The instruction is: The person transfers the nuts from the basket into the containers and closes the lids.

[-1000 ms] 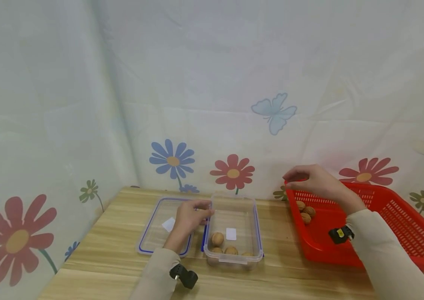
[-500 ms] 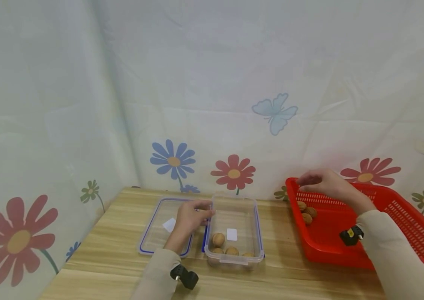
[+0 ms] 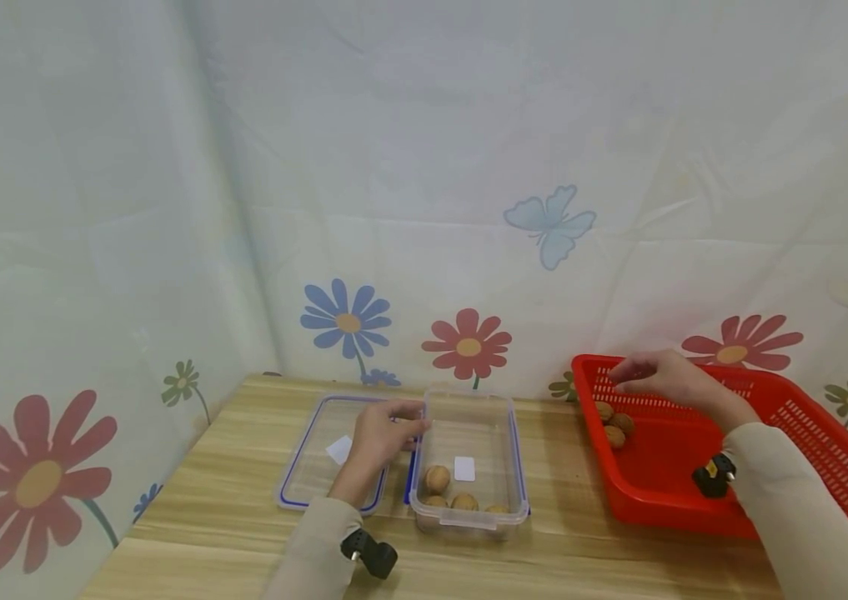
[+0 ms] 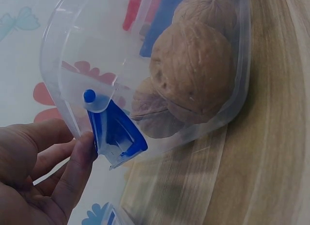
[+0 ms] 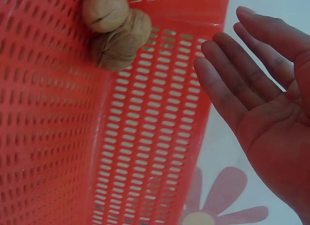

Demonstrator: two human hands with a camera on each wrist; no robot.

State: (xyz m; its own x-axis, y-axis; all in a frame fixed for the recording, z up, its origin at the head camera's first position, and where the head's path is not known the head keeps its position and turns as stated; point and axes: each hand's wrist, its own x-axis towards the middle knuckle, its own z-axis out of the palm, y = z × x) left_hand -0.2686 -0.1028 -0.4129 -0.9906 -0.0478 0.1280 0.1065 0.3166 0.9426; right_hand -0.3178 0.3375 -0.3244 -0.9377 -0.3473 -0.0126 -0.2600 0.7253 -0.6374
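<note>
A clear plastic box point(image 3: 469, 417) with blue clips stands on the wooden table and holds several walnuts point(image 3: 436, 479). My left hand point(image 3: 382, 433) rests against its left rim; in the left wrist view a fingertip point(image 4: 83, 145) touches the blue clip point(image 4: 114, 133) beside the walnuts point(image 4: 193, 72). My right hand point(image 3: 656, 379) hovers with straight fingers, holding nothing, over the far left corner of a red mesh basket point(image 3: 806, 433), just above the walnuts point(image 3: 614, 423) there. In the right wrist view the bare palm point(image 5: 264, 104) faces the basket wall point(image 5: 145, 137) near two walnuts point(image 5: 114, 28).
The box's clear lid point(image 3: 326, 454) with a blue seal lies flat on the table left of the box, under my left wrist. A flower-printed sheet point(image 3: 469, 208) walls the table at the back and left. The table's front strip point(image 3: 544, 567) is bare wood.
My right hand has moved right and down, from the basket's left rim to above the walnuts inside it. The left hand and the box have not moved.
</note>
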